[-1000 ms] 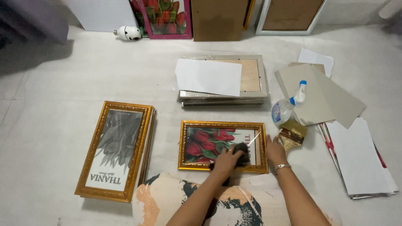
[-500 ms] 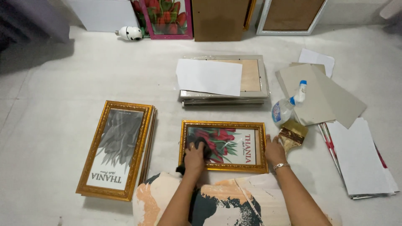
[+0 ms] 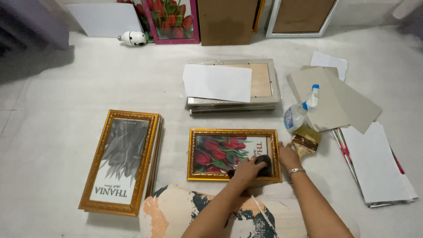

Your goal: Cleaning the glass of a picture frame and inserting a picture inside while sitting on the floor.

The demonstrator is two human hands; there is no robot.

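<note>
A gold-framed picture of red tulips (image 3: 220, 152) lies flat on the white floor in front of me. My left hand (image 3: 246, 169) presses a dark cloth (image 3: 263, 161) onto the glass near the frame's lower right corner. My right hand (image 3: 288, 155) rests against the frame's right edge, fingers bent on it. A wide paintbrush (image 3: 306, 142) lies just right of that hand.
A stack of gold frames (image 3: 121, 161) lies at left. A pile of pale frames with a white sheet (image 3: 218, 83) sits behind. A spray bottle (image 3: 301, 110), grey boards (image 3: 335, 99) and white sheets (image 3: 374, 165) lie right. Frames lean against the far wall.
My left hand with the cloth has swept from the left part of the glass back to the lower right corner. The right hand has stayed on the frame's edge.
</note>
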